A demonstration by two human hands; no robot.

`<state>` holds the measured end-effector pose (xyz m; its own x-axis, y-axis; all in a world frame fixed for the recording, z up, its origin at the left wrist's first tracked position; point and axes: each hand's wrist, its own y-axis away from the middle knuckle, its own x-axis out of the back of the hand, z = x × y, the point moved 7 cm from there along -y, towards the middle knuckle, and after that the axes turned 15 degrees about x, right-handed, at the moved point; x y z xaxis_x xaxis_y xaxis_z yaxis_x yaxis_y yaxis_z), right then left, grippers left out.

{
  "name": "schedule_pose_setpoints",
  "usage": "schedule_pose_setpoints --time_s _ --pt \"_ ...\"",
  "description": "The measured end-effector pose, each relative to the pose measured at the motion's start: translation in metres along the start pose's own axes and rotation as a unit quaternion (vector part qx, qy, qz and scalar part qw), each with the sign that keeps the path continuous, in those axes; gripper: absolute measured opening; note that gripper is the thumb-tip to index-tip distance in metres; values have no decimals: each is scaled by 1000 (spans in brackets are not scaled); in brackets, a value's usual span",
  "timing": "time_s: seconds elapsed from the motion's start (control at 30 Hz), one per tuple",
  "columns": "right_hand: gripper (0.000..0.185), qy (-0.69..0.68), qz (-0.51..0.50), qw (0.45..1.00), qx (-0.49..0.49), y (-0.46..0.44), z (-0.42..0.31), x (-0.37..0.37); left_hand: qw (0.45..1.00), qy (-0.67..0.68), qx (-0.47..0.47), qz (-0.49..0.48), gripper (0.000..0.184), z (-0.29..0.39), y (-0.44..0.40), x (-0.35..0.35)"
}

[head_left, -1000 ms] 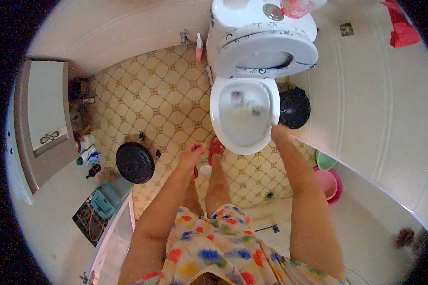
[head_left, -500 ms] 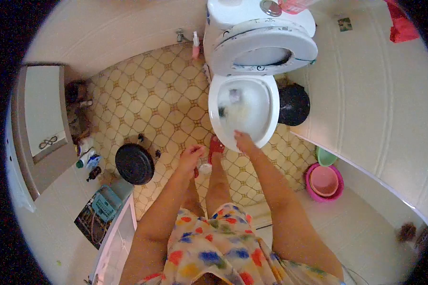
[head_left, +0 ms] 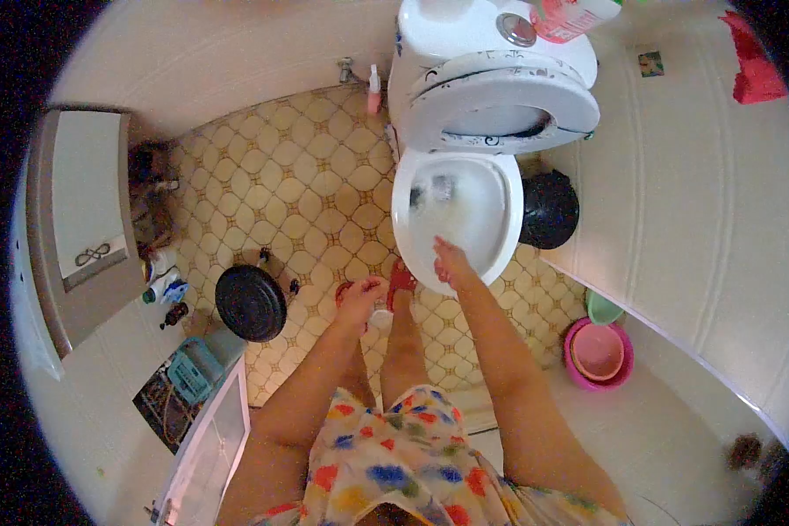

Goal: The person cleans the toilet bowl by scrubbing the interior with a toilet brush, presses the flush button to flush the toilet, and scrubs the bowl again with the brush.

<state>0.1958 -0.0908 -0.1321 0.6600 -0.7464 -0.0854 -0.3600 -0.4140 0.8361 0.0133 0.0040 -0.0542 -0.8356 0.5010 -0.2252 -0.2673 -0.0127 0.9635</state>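
My right hand [head_left: 450, 263] is over the front of the white toilet bowl [head_left: 510, 215], its index finger stretched out and nothing visible in it. Inside the bowl are a dark patch, a greyish spot and a pale yellowish patch, all blurred. My left hand [head_left: 359, 304] hangs lower, left of the bowl and above my feet, with its fingers curled in. A small white round thing [head_left: 380, 318] shows beside those fingers; I cannot tell whether they grip it. The patterned toilet seat [head_left: 579, 114] is raised.
A black bin [head_left: 550, 210] stands right of the toilet, a black round stool [head_left: 251, 303] to the left. A pink spray bottle [head_left: 374, 90] is by the wall. Pink basins [head_left: 598, 351] lie at the right. A pink-and-white package [head_left: 574, 17] rests on the tank.
The view has shifted a little, so the toilet appears lower and further right. My left hand has moved slightly right and down. My right hand stays over the bowl's front.
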Motion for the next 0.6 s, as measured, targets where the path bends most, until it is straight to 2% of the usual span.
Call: schedule_pose_setpoints --time_s 0.1,0.2,0.3,0.4,0.5,0.6 --pt "40 -19 -14 989 145 -85 -9 20 999 17 -3 31 16 2 -3 0" --pt "38 -209 76 975 16 -80 -7 4 999 25 3 29 17 -10 -22 5" --pt "31 -152 -18 987 46 -33 12 -13 1000 1 -3 21 18 -2 -11 1" --pt "28 -104 -43 993 24 9 27 -7 1000 -10 -18 15 18 3 -9 -7" --pt "20 -137 56 989 -13 -22 2 13 1000 8 -12 7 19 -4 -18 -8" --pt "19 -173 38 984 20 -80 -15 23 1000 5 -15 8 19 -2 -21 -5"
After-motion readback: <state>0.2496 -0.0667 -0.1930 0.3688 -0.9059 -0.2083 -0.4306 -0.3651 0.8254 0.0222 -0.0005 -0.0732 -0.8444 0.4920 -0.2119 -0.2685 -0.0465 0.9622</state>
